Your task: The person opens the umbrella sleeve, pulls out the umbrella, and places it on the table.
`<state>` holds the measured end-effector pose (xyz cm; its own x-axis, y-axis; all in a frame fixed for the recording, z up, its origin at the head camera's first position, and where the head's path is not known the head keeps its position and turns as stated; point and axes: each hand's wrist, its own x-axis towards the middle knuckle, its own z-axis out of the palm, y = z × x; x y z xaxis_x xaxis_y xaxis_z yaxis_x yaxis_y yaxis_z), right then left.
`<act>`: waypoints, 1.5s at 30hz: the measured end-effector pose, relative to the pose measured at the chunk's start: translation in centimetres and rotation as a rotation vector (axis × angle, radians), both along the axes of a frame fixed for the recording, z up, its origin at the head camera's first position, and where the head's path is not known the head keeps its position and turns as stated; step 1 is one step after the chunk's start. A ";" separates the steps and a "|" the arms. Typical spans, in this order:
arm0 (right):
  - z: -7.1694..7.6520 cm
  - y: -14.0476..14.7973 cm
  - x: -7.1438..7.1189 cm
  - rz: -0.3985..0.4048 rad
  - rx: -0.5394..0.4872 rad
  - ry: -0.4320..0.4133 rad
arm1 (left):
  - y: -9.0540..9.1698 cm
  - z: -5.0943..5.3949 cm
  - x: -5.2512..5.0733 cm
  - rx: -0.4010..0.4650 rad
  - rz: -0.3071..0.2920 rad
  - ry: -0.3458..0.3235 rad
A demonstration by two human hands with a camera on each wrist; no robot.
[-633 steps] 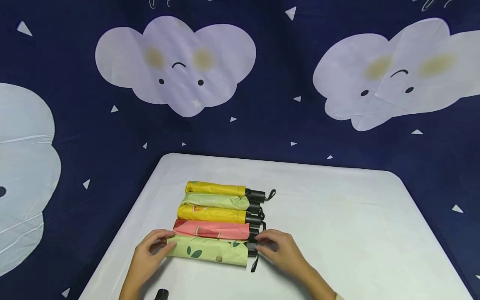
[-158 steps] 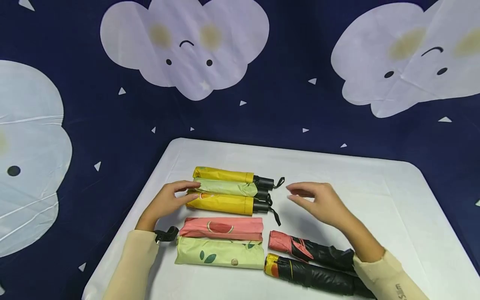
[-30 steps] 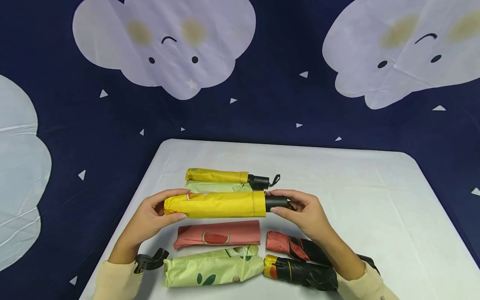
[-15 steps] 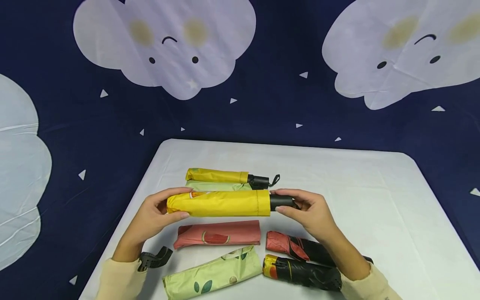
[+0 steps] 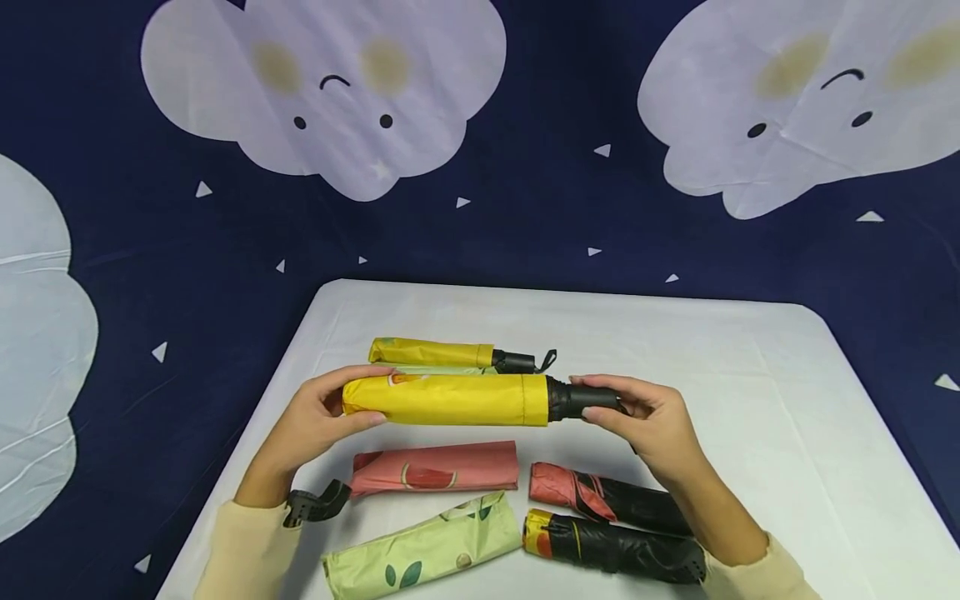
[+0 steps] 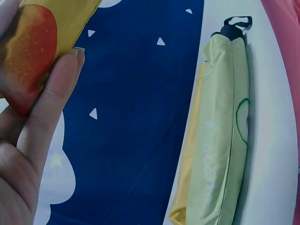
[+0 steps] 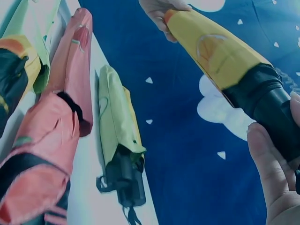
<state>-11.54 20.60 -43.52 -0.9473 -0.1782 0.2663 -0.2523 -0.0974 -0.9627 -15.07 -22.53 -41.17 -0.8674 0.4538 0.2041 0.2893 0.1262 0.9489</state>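
L hand (image 5: 311, 417) curled rd yel. fabric sleeve (image 5: 457, 401) – R hand (image 5: 654, 423) gripping blk cyl. handle (image 5: 585, 399)

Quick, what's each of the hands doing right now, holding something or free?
Left hand: holding one end of the yellow sleeve.
Right hand: holding the black handle at the sleeve's other end.

Before the held umbrella (image 5: 457, 401), two covers (image 5: 468, 468) left of two bare umbrellas (image 5: 611, 546); behind it, two sheathed umbrellas (image 5: 431, 352).
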 end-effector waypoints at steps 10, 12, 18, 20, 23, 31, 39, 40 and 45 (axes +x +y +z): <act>0.2 2.4 0.8 -0.030 -0.009 -0.009 | -0.9 -0.3 -0.2 0.008 0.038 -0.001; 0.1 3.0 0.9 -0.040 -0.018 0.003 | -0.9 -0.4 -0.3 0.026 0.039 -0.009; -0.5 4.2 1.2 -0.003 -0.071 0.060 | -1.0 -1.0 -0.7 0.083 0.040 -0.011; -0.8 4.9 1.4 0.001 -0.082 0.069 | -1.2 -1.4 -0.8 0.105 0.034 -0.014; -1.3 6.2 2.0 -0.008 -0.088 0.054 | -1.7 -2.0 -0.9 0.127 0.029 -0.027; -2.9 9.7 4.0 -0.088 -0.067 -0.050 | -3.2 -4.0 -1.0 0.157 0.062 -0.076; -5.6 13.4 5.9 -0.136 -0.074 -0.089 | -4.9 -7.3 -1.8 0.082 0.130 -0.124; -6.0 13.8 6.1 -0.145 -0.061 -0.102 | -5.0 -7.8 -1.9 0.055 0.139 -0.134; -7.9 15.1 7.1 -0.201 0.061 -0.210 | -5.0 -9.4 -2.2 -0.129 0.103 -0.162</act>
<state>-4.43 35.73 -51.40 -0.9984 0.0092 0.0552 -0.0552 -0.0064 -0.9985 -17.24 -27.49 -50.58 -0.9272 0.3744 0.0041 0.1135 0.2706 0.9560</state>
